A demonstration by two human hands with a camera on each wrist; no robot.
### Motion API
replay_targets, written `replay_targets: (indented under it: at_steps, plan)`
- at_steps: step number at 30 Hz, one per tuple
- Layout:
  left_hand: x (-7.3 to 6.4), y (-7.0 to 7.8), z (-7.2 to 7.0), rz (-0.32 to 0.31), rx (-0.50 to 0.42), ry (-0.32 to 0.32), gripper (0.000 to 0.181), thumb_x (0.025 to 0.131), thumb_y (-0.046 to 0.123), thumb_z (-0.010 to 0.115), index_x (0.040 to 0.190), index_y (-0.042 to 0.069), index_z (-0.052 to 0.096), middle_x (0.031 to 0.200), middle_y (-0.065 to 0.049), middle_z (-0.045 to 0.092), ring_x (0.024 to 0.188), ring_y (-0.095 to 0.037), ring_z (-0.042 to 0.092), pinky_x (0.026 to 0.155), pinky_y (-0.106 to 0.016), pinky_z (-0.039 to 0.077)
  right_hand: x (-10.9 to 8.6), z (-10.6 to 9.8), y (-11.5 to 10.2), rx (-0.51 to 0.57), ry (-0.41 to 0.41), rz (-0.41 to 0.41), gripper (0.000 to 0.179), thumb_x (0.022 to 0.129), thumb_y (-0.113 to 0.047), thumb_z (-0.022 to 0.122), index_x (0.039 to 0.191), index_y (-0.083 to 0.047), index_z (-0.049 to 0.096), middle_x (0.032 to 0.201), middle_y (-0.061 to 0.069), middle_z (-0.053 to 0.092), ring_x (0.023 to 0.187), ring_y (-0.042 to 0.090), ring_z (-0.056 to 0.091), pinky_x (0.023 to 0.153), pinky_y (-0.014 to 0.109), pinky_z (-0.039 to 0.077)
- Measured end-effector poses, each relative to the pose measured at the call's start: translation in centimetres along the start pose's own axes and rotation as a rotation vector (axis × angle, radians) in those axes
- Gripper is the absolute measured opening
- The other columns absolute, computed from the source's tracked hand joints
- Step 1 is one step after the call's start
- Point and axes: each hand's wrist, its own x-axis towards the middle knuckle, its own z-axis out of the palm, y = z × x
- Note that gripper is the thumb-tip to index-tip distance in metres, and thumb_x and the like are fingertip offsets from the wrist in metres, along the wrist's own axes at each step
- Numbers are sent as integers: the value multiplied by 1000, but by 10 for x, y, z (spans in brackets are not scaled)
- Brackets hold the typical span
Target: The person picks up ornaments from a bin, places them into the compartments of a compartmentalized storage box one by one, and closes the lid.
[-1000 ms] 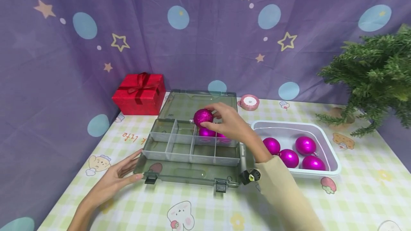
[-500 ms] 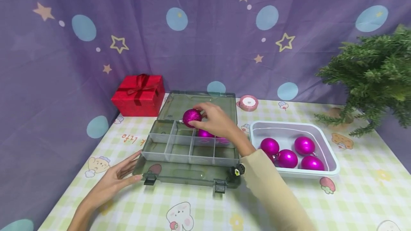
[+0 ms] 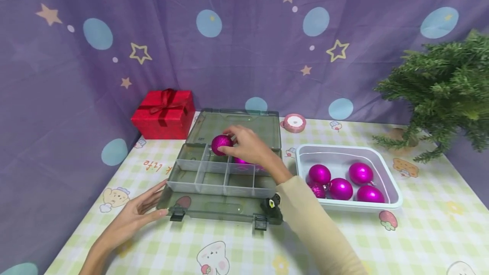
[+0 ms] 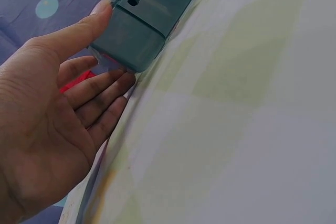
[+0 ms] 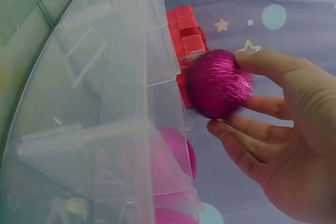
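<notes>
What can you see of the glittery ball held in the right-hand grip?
The glittery ball is round and magenta, its sparkly surface looking like glitter-coated plastic, with a small silvery cap on its left side. The right-hand grip pinches it over the divided box, roughly above the back row's second compartment from the left. Whether it touches the box is unclear.

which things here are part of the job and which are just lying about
Part of the job, it seems:
right hand, pinching a glittery ball
left hand, at a corner of the open divided box
tub with more pink balls

Just lying about, apparently:
red gift box
pink roll
green tree
</notes>
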Motion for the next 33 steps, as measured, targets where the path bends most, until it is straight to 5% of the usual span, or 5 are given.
replay_targets:
  at_steps: [17,33]
  plan:
    - [0,0,-1,-18,10,-7,72,102,18,70,164,17,33,160,-20,38,141,-46,39,98,-15,45,-28,-31,7,52,-5,-15,48,98,-27,75,138,-4,62,130,12,66,111,28,67,96,38,56]
    - [0,-2,-1,-23,19,-2,72,102,19,70,164,20,34,161,-18,38,141,-43,39,99,-16,45,-91,-77,42,45,104,38,54,94,-16,78,139,5,58,127,18,68,106,34,68,93,48,58]
